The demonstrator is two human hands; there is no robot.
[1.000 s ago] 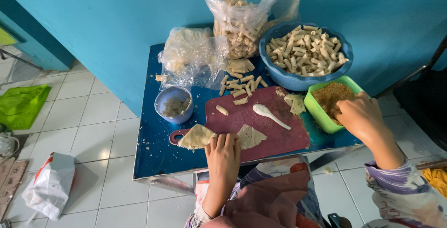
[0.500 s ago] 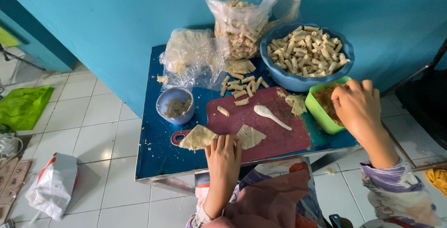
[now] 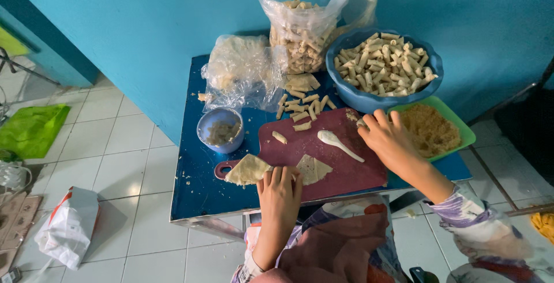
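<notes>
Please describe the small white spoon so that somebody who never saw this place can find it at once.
Start at the blue table against the turquoise wall and find the dark red cutting board on it. The white spoon lies on the board, just left of the right hand. It is the only smooth, plain white item there; the neighbours are beige dough pieces.

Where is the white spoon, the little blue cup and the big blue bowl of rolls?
white spoon [image 3: 340, 143], head view, middle of its handle.
little blue cup [image 3: 214, 141], head view, front wall.
big blue bowl [image 3: 369, 101], head view, front outer wall.
</notes>
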